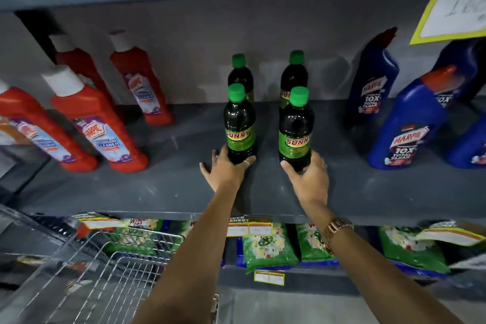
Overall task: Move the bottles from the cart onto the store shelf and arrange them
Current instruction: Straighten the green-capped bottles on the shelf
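Head view: my left hand (223, 167) grips the base of the left front bottle (239, 123) | my right hand (309, 175) grips the right front bottle (295, 130) | both stand upright on the grey shelf (171, 187), two more bottles (293, 75) just behind | red bottles (97, 123) left, blue bottles (405, 123) right | wire cart (110, 271) below left | green packets (268, 248) on the lower shelf.

Bare forearms, no sleeves; gold link watch (336, 229) well back from the right fingers (292, 166); thin ring on a left finger (246, 162).
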